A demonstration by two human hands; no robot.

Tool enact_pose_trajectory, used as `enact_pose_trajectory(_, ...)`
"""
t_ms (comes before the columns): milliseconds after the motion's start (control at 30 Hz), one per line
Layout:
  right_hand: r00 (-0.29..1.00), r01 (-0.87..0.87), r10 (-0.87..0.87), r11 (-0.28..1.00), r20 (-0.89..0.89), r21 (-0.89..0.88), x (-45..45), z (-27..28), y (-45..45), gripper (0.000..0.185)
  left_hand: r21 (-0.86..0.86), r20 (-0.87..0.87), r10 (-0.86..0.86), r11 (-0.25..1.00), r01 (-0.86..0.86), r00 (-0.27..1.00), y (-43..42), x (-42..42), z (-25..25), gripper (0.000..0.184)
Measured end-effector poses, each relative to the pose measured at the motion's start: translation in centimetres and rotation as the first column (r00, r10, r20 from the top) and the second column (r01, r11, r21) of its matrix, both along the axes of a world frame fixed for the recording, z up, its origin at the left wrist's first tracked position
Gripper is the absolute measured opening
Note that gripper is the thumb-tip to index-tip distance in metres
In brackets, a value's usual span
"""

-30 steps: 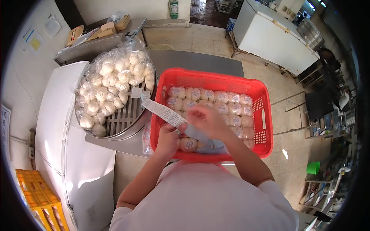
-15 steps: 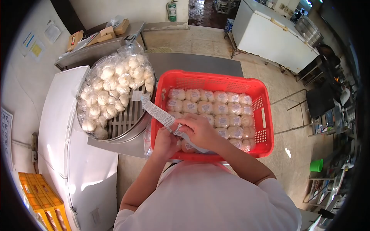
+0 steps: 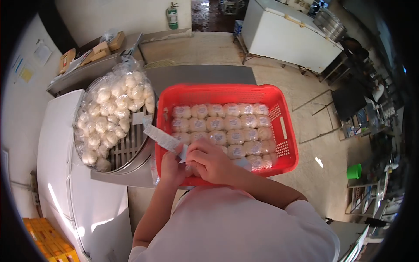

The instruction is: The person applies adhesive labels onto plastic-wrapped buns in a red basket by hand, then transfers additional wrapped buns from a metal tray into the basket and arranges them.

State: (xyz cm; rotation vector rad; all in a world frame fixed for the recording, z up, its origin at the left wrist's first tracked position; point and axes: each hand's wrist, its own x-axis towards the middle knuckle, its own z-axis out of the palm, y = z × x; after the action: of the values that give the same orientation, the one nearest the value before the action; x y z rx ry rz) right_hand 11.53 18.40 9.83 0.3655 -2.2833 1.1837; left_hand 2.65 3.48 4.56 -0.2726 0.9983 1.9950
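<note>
A long strip of printed labels [image 3: 162,138] runs from the steamer's edge down to my hands, over the near left part of the red plastic crate [image 3: 227,91]. My left hand [image 3: 172,169] grips this strip near the crate's left wall. Beside it, my right hand [image 3: 211,162] has its fingers curled together on the strip's near end; the fingertips are partly hidden. A pale bit of strip [image 3: 242,163] shows beyond the right wrist. Wrapped buns [image 3: 215,123] with printed labels fill the crate in rows; my hands hide some of the nearest ones.
On the left, a round metal steamer tray [image 3: 131,150] holds bagged white buns [image 3: 102,124]. Both containers stand on a grey table [image 3: 205,73]. A white freezer [image 3: 56,144] is at left, a chest freezer [image 3: 283,37] at back right, and orange crates [image 3: 48,238] at lower left.
The view has shifted, so the surroundings sit further left. My right hand's fingers have curled in closer to my left hand, and the strip still hangs from the left hand.
</note>
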Motion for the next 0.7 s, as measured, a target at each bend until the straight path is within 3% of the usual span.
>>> enact_pose_trajectory(33, 0.999, -0.013, 0.016, 0.996, 0.029, -0.088, 0.4, 0.4, 0.4, 0.012, 0.013, 0.042, 0.009, 1.0, -0.01, 0.999, 0.0, 0.0, 0.6, 0.024)
enact_pose_trajectory(133, 0.929, 0.362, -0.35, 0.926, 0.117, -0.104, 0.6, 2.0, 5.1, 0.007, -0.041, 0.051, 0.089, 0.995, -0.087, 0.995, 0.5, 0.0, -0.3, 0.024)
enact_pose_trajectory(200, 0.792, 0.583, -0.576, 0.812, 0.204, 0.029, 0.7, 0.4, 12.1, 0.004, -0.05, 0.059, 0.082, 0.996, -0.079, 0.995, 0.2, 0.0, 0.5, 0.024)
enact_pose_trajectory(267, 0.585, 0.675, -0.725, 0.683, 0.362, 0.277, 2.3, -3.3, 19.7, 0.009, -0.013, 0.018, 0.102, 0.995, -0.102, 0.995, 0.0, -0.3, -1.6, 0.021)
enact_pose_trajectory(333, 0.396, 0.637, -0.799, 0.594, 0.452, 0.492, 4.2, -7.8, 24.7, 0.015, 0.021, -0.016, 0.077, 0.997, -0.077, 0.997, -0.2, -0.5, -2.2, 0.02)
enact_pose_trajectory(433, 0.35, 0.432, -0.786, 0.618, 0.51, 0.656, 6.3, -14.5, 28.4, 0.018, 0.046, -0.018, 0.07, 0.997, -0.069, 0.997, -0.2, -0.4, -1.9, 0.02)
enact_pose_trajectory(467, 0.315, 0.438, -0.809, 0.588, 0.497, 0.68, 6.4, -15.6, 28.6, 0.018, 0.033, -0.034, 0.058, 0.998, -0.057, 0.998, -0.1, -0.4, -1.9, 0.021)
enact_pose_trajectory(567, 0.205, 0.425, -0.871, 0.49, 0.446, 0.761, 6.3, -16.4, 27.6, 0.018, 0.016, -0.045, 0.047, 0.999, -0.047, 0.998, 0.1, -0.2, -1.6, 0.022)
enact_pose_trajectory(633, 0.131, 0.383, -0.916, 0.401, 0.38, 0.832, 5.6, -13.1, 25.2, 0.018, 0.049, -0.009, 0.071, 0.996, -0.07, 0.997, 0.1, -0.2, -0.9, 0.019)
enact_pose_trajectory(700, 0.127, 0.36, -0.904, 0.425, 0.408, 0.83, 5.4, -9.7, 23.6, 0.021, 0.036, 0.002, 0.08, 0.996, -0.08, 0.997, 0.1, -0.1, -0.7, 0.018)
